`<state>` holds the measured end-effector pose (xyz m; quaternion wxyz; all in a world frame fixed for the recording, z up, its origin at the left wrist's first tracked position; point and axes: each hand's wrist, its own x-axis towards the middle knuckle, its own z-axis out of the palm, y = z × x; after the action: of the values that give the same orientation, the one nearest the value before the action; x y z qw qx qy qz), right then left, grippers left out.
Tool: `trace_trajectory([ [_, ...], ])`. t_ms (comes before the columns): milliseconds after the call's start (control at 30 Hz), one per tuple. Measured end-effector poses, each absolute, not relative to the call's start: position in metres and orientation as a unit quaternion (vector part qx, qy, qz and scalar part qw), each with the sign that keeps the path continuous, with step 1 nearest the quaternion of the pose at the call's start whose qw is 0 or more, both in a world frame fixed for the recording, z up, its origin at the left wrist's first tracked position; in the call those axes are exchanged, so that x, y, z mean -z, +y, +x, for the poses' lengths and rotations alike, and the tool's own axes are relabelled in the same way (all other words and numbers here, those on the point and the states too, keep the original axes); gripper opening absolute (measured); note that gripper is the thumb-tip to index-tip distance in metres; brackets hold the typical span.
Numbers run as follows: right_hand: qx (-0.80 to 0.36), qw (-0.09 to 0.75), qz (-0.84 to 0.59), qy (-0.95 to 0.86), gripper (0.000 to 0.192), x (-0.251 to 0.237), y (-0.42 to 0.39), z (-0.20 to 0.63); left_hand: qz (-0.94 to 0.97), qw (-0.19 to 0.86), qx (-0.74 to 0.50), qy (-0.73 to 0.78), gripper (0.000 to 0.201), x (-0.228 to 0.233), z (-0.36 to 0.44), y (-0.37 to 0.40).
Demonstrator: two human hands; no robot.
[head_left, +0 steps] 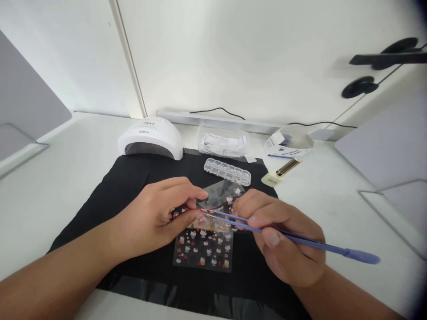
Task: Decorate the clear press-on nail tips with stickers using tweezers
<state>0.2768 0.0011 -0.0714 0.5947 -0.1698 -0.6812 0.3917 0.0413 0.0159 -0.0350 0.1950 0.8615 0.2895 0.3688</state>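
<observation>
Tweezers (287,238) in right hand (287,240) meet left hand (160,213) fingertips.

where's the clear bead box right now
In the head view, the clear bead box lies on the black mat, right of the white nail lamp.

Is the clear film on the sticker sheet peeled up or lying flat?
Peeled up: the left hand lifts the clear film off the sticker sheet, near the tweezers.
</observation>
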Motion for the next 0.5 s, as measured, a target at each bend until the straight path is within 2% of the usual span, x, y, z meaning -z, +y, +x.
trace_trajectory([
  [500,-0.366,0.623,-0.174,-0.669,0.019,0.0702,0.0016,0.2755,0.84,0.198,-0.38,0.332,0.02,0.0373,0.0363,0.0217],
])
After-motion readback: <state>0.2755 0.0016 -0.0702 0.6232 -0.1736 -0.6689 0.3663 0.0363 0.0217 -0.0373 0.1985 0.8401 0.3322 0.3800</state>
